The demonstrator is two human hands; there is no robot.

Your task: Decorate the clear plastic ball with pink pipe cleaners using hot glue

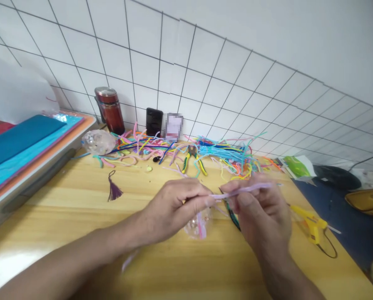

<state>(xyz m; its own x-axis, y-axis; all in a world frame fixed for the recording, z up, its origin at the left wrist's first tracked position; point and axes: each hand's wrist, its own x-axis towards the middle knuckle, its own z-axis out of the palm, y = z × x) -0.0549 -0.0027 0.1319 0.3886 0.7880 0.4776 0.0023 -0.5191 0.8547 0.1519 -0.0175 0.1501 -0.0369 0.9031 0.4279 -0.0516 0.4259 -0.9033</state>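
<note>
The lilac strip (pixel 252 188) is held up between the two hands over the wooden table (pixel 80 233), running from the left fingertips rightward across the front of the right hand's fingers. The left hand (pixel 186 206) pinches its left end between thumb and forefinger. The right hand (pixel 263 214) is closed on it further right, thumb on the near side and fingers curled behind, with the strip's right end sticking out past them; this hand is a little blurred

Below the gap between the hands, on the table, sits a clear plastic piece (pixel 191 230) with lilac and pink strands at it, partly hidden by the left hand. A dark green tool handle (pixel 234 216) shows just left of the right hand; the rest of it is covered. Another lilac length (pixel 128 261) pokes out on the near side of the left forearm, and whether it joins the held one I cannot tell

Farther off, beyond both hands, lie green-and-yellow pliers (pixel 191 153) and a tangled pile of coloured strips (pixel 222 152). A purple tassel (pixel 114 191) lies to the left, and a yellow glue gun (pixel 313 227) to the right of the right hand
</note>
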